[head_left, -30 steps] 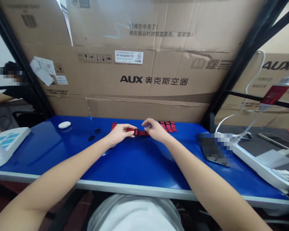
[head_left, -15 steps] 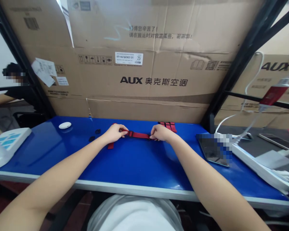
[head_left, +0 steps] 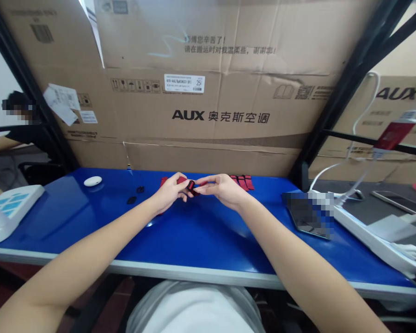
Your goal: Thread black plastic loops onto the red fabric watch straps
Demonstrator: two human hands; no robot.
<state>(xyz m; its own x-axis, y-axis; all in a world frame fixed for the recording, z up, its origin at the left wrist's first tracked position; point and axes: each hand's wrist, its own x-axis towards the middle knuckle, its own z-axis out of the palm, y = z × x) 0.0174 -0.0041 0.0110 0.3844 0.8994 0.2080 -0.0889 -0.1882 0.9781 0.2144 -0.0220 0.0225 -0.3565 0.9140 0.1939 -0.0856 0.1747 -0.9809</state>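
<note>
Over the blue table, my left hand (head_left: 173, 192) is closed on a red strap (head_left: 182, 180) with a black buckle (head_left: 191, 186) at its right end. My right hand (head_left: 222, 188) comes at the buckle from the right, with thumb and fingertips pinched at its edge; the strap end there is partly hidden by the fingers. Behind my right hand lies a group of red straps with black parts (head_left: 243, 182). Left of my left hand, two small black buckles (head_left: 131, 200) rest on the table.
A white oval object (head_left: 93, 181) and a white device (head_left: 15, 210) are on the left. To the right are a phone (head_left: 308, 217) and a white power strip (head_left: 370, 238) with cables. A large cardboard sheet (head_left: 222, 138) stands behind the table (head_left: 201, 245). Another person (head_left: 27, 134) sits far left.
My hands have come closer together. The strap that was stretched between them is now gathered, and the buckle is turned up between my fingers. My right hand has moved left.
</note>
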